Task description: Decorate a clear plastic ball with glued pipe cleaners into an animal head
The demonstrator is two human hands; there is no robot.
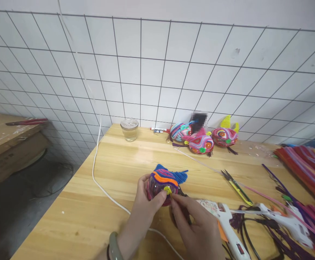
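Observation:
My left hand [148,200] is closed around a round pipe-cleaner fish [162,178] with orange, pink and purple bands and blue fins. Its dark, shiny side faces me and shows a yellow pipe-cleaner coil [167,190]. The left thumb presses at the coil's lower edge. Thumb and forefinger of my right hand [195,220] pinch together right beside the coil, apparently on its yellow end; the fingertips partly hide it. Both hands are above the wooden table [92,216].
Three similar fish ornaments, one pink [200,142], stand near the wall by a marker [158,129] and glass cup [129,130]. To the right lie yellow-handled snips [237,187], white glue guns [232,231] with cords, and pipe-cleaner bundles [303,173]. A white cable [108,195] crosses the table.

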